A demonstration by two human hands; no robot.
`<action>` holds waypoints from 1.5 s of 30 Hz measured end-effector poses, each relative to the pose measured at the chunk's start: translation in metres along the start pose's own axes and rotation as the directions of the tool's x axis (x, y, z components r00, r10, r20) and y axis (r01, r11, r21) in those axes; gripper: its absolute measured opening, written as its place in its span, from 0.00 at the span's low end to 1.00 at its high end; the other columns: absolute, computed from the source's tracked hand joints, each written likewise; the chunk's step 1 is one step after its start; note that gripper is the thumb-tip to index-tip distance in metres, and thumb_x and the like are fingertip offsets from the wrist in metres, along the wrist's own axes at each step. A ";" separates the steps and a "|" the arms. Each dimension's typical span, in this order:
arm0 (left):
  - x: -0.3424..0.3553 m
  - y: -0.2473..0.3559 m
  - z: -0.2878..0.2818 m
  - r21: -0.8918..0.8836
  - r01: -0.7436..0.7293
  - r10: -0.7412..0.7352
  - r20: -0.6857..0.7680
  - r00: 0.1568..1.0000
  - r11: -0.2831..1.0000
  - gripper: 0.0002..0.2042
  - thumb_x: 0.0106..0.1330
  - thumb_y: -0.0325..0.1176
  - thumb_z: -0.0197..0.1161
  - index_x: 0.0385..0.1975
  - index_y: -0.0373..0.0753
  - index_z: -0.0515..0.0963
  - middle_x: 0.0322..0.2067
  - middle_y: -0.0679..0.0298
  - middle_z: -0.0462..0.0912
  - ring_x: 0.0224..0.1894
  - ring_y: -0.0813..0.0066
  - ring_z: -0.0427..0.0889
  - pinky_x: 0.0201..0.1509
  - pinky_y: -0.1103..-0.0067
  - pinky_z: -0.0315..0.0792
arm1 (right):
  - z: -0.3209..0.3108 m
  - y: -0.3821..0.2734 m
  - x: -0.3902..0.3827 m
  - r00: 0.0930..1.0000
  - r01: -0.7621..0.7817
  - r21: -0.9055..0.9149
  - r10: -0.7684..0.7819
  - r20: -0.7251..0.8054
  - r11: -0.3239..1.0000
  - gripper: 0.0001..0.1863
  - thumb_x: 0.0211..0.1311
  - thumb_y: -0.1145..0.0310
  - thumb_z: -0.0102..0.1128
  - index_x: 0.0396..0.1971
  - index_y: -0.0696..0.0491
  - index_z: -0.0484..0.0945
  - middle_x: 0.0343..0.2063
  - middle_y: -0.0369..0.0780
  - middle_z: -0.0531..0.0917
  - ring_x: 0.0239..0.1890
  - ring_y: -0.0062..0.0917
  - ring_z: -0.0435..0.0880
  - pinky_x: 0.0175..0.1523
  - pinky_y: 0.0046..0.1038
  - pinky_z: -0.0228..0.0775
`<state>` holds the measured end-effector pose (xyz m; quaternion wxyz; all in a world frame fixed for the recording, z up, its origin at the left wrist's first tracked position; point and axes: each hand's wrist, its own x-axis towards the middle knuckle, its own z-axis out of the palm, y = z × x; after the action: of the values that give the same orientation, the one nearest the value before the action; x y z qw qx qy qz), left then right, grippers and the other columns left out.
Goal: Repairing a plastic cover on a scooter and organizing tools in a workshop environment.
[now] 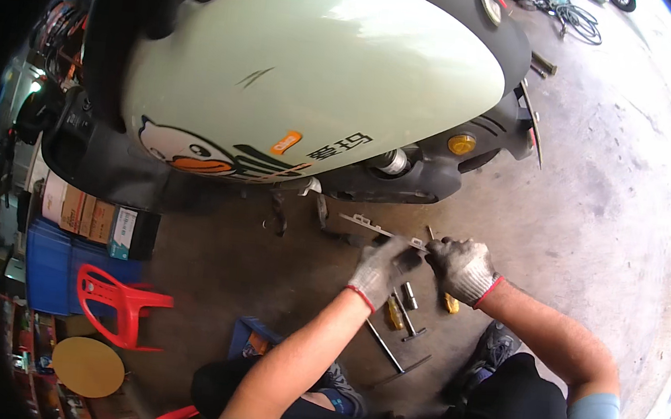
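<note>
A narrow grey strip with small raised tabs [366, 224] slants across the space in front of me, below the scooter. My left hand [382, 272], in a white knit work glove with a red cuff and dark fingers, is closed on its right-hand part. Beside that end, my right hand [463, 269], gloved alike, has its fingers curled in; what they grip is hidden. Under the hands lie a metal socket [410, 296], a yellow-handled screwdriver [395, 314], a T-handle wrench [411, 327] and a longer T-handle wrench [388, 350]. Another yellow handle [451, 304] shows below my right hand.
A scooter with a pale green side panel [324, 71] and an amber reflector [461, 145] fills the upper view. At left are a red plastic chair [128, 307], blue bins [52, 263], cardboard boxes [81, 211] and a round tan stool top [88, 367]. A blue tray [246, 338] sits by my left leg.
</note>
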<state>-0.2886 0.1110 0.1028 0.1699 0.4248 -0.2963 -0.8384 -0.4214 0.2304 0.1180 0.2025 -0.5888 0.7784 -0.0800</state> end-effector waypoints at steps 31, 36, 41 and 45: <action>0.062 0.050 -0.056 0.034 -0.332 0.334 -0.066 0.940 0.943 0.24 0.63 0.46 0.65 0.53 0.42 0.67 0.45 0.60 0.75 0.45 0.60 0.81 0.42 0.70 0.78 | 0.057 0.010 0.066 0.718 0.054 0.810 0.541 -0.438 0.584 0.09 0.59 0.73 0.59 0.39 0.57 0.74 0.28 0.45 0.82 0.25 0.26 0.84 0.34 0.27 0.75; 0.060 0.054 -0.046 0.018 -0.294 0.294 -0.084 0.952 0.956 0.24 0.64 0.47 0.63 0.52 0.37 0.68 0.45 0.58 0.75 0.47 0.59 0.80 0.46 0.71 0.78 | 0.038 0.005 0.065 0.726 0.000 0.927 0.638 -0.258 0.375 0.09 0.59 0.71 0.61 0.37 0.58 0.73 0.29 0.46 0.84 0.28 0.29 0.86 0.34 0.29 0.76; 0.063 0.053 -0.044 -0.009 -0.277 0.275 -0.098 0.956 0.961 0.24 0.66 0.47 0.60 0.51 0.33 0.68 0.46 0.56 0.74 0.48 0.59 0.79 0.49 0.72 0.79 | 0.048 0.007 0.071 0.702 0.075 0.942 0.653 -0.283 0.328 0.11 0.58 0.70 0.62 0.35 0.59 0.72 0.27 0.45 0.84 0.27 0.29 0.86 0.34 0.29 0.76; 0.063 0.051 -0.041 -0.043 -0.303 0.297 -0.111 0.948 0.952 0.22 0.66 0.46 0.61 0.50 0.35 0.69 0.45 0.58 0.74 0.49 0.61 0.77 0.52 0.71 0.78 | 0.039 0.010 0.075 0.677 0.069 0.961 0.695 -0.242 0.268 0.11 0.57 0.75 0.63 0.31 0.61 0.68 0.25 0.43 0.80 0.26 0.25 0.83 0.33 0.24 0.75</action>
<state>-0.2901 0.0236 0.0778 0.3231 0.4122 -0.3232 -0.7882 -0.4306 0.1668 0.0627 0.2326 -0.1143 0.7123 -0.6523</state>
